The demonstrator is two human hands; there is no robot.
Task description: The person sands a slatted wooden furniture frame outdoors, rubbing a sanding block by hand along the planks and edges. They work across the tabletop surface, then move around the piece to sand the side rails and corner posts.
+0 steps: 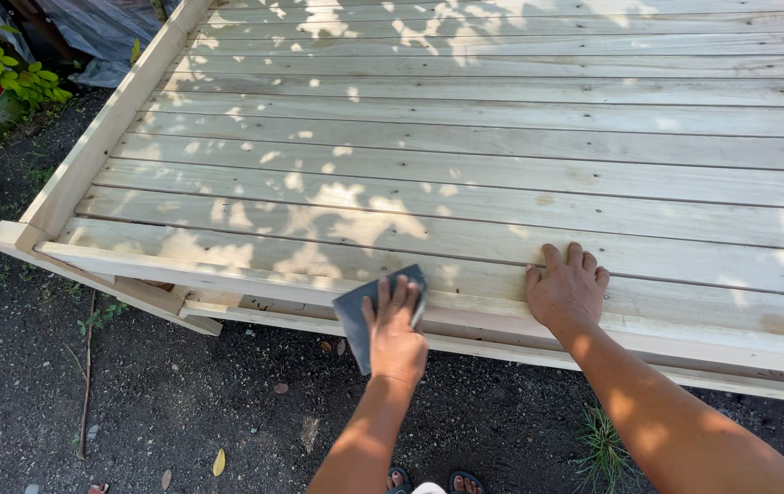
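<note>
Sandpaper (369, 311) lies on the platform's (502, 137) near edge board, pinned under the left hand's (396, 334) closed fingers; the right hand (567, 291), flat and empty, should brace during even, with-the-grain strokes.

Pale bare wood platform (502, 165), matt, smooth planks; grey matt abrasive sheet (360, 316)

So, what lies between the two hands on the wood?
Only bare plank edge lies between the left hand, which presses a grey sanding sheet, and the right hand. The head view shows it.
</note>
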